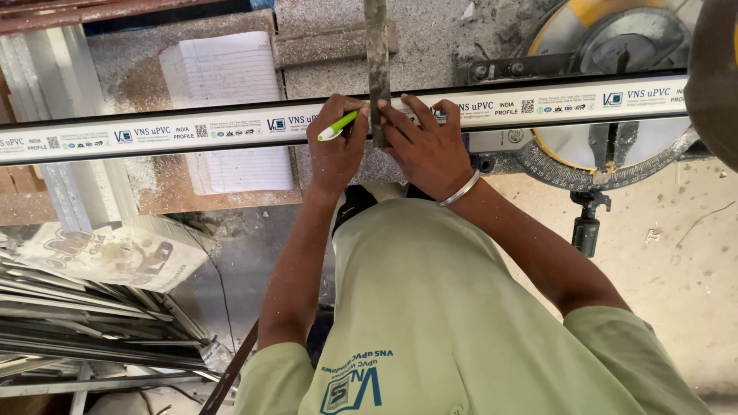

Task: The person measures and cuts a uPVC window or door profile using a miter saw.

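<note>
At the far left, grey metal strips (84, 323) lie stacked beside a crumpled printed bag (115, 253). Above them a lined white notebook (227, 107) rests open on a dusty board. A long white plastic profile with black edges (154, 132) runs across the whole view. The left hand (336, 146) is closed around 1 green and white pen (338, 125), its tip at the profile. Just beside it, a narrow grey metal ruler (377, 54) stands across the profile, pinned flat by the spread fingers of the right hand (425, 147), which wears a silver bangle (460, 190). Further right sits a round saw table with a yellow guard (607, 92).
</note>
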